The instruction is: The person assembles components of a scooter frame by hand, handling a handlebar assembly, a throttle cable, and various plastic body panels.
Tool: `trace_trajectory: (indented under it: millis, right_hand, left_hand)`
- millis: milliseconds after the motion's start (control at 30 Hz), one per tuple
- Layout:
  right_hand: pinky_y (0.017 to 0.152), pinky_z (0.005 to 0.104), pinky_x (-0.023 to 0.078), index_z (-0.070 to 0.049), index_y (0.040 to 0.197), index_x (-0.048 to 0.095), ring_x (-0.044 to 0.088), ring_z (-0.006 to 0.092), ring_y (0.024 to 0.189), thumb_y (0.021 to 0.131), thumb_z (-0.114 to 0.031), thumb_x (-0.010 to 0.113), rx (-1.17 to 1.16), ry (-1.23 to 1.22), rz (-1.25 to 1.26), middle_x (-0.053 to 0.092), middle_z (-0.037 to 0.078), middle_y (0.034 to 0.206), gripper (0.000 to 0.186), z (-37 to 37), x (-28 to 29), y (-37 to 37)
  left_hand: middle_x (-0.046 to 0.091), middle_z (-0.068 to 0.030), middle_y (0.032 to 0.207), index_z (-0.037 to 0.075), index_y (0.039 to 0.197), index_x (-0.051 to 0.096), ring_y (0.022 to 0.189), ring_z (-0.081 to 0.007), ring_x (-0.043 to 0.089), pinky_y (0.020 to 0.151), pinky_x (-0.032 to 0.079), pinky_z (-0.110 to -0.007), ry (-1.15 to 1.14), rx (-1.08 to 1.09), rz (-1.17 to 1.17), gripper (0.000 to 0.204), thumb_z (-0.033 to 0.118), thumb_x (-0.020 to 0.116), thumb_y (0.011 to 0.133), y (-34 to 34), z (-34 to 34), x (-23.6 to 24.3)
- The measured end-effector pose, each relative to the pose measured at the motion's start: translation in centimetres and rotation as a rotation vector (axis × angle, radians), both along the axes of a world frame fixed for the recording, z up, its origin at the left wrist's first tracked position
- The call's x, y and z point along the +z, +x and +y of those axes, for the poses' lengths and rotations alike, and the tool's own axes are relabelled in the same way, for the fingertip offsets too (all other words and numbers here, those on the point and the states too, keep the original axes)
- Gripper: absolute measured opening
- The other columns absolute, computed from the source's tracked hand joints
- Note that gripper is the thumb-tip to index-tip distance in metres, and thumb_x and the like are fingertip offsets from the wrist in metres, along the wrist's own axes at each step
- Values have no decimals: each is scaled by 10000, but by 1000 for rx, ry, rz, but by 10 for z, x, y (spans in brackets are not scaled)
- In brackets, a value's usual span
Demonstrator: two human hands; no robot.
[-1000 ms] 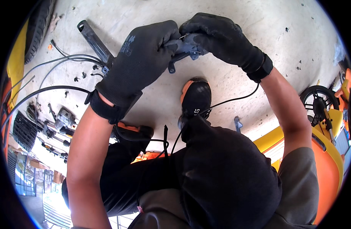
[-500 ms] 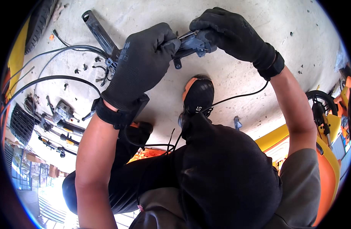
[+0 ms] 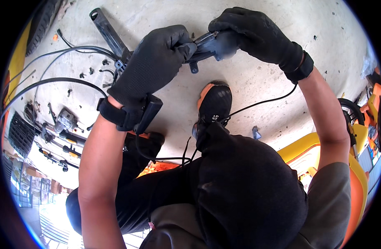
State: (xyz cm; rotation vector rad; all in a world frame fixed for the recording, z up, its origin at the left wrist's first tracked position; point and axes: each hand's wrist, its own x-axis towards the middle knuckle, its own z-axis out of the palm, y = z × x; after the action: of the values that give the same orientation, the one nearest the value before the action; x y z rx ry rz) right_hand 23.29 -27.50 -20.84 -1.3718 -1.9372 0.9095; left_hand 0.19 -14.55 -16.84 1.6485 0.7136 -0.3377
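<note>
Black work gloves cover both hands, and a dark strap circles each wrist. A dark grey metal frame part [image 3: 205, 52] with a thin bright metal edge spans between them above the floor. The fingers of my left hand [image 3: 157, 62] are closed on its near-left portion, thumb and forefinger pinched at the bright edge. My right hand [image 3: 252, 35] wraps round its other end, whose surface is blurred and partly covered. A dark flat bar [image 3: 108, 32] with a hole slants up beyond my left hand; whether it joins the held part is hidden.
Black cables [image 3: 64, 83] curve across the left. Small bolts [image 3: 91, 71], a grey metal housing [image 3: 67, 119] and a black mesh panel [image 3: 21, 132] lie on the concrete floor [image 3: 290, 108]. My shoe [image 3: 215, 101] is below the hands. Yellow and orange bodywork [image 3: 300, 147] stands at right.
My right hand has shifted slightly right along the part's end. My left wrist has turned a little, and the held part stays nearly in place.
</note>
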Motion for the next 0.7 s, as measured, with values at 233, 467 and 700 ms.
trace_trajectory:
  millis: [233, 467, 700]
  right_hand:
    - [865, 378, 544, -52, 1200, 639, 644, 313, 972, 840, -20, 658, 13, -124, 50, 662, 118, 1087, 362, 2, 4, 2]
    - [836, 343, 559, -50, 1209, 652, 670, 250, 941, 912, -64, 654, -95, -161, 140, 671, 96, 1090, 298, -5, 4, -7]
    - [817, 323, 560, -45, 1167, 679, 680, 239, 903, 905, -68, 669, -269, -597, 408, 685, 102, 1032, 263, 0, 13, -10]
  left_hand:
    - [520, -18, 691, 12, 916, 613, 647, -105, 433, 621, 403, -295, -32, -11, 2, 148, 146, 591, 973, -1, 1, -3]
    - [558, -110, 639, 11, 933, 639, 561, -160, 539, 559, 461, -343, 49, -1, -44, 115, 85, 553, 945, -1, -4, -3]
    - [555, -120, 637, 11, 918, 632, 554, -172, 541, 561, 460, -355, 84, -32, -68, 119, 95, 554, 949, 0, -2, -5]
